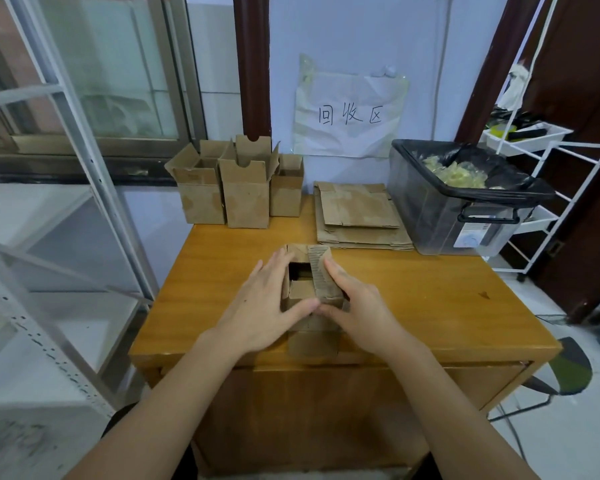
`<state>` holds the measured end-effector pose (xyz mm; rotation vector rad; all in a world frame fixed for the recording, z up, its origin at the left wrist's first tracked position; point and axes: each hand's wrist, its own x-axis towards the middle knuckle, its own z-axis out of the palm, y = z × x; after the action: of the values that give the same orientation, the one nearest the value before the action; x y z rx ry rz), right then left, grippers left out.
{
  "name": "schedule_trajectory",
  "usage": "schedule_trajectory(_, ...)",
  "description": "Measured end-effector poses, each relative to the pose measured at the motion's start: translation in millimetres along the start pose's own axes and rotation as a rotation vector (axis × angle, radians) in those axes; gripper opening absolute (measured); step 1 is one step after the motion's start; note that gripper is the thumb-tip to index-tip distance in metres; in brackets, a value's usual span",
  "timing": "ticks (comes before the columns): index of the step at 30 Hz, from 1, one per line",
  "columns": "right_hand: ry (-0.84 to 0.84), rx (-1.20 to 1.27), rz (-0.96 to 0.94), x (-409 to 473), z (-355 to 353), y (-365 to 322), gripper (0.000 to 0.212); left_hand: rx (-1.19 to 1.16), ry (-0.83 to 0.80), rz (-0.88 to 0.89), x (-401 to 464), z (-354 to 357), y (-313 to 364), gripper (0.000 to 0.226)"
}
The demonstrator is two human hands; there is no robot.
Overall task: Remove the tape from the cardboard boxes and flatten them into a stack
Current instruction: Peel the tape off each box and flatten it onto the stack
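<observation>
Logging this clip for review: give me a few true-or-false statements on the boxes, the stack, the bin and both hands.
1. Both hands press on one small box at the table's middle. True: left hand, right hand.
2. Three open boxes stand upright at the table's back left. True.
3. The flattened stack lies left of the upright boxes. False: it lies to their right, beside the bin.
4. The bin is empty. False: it holds crumpled yellowish tape.
5. The handled box is already flat. False: its top flaps are open and it keeps its shape.
</observation>
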<state>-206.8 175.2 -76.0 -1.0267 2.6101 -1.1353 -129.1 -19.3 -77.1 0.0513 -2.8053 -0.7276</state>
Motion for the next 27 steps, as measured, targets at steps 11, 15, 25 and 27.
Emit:
schedule_trajectory(11,-0.010,-0.464,-0.255,4.2,4.5,6.9,0.079,-0.368,0.016,-0.009,12.3,35.5,-7.9,0.103)
schedule_trajectory(15,-0.101,-0.685,-0.378,15.6,1.3,-2.5,0.067,-0.338,-0.009,0.018,12.1,32.0,-11.5,0.100)
schedule_trajectory(25,0.249,-0.654,-0.223,1.7,-29.6,6.0,0.061,-0.260,-0.004,0.009,12.8,32.9,-16.9,0.096)
schedule_trajectory(27,0.217,-0.608,-0.156,-5.9,-22.7,8.5,0.060,-0.291,0.014,0.011,12.5,37.5,-16.0,0.094)
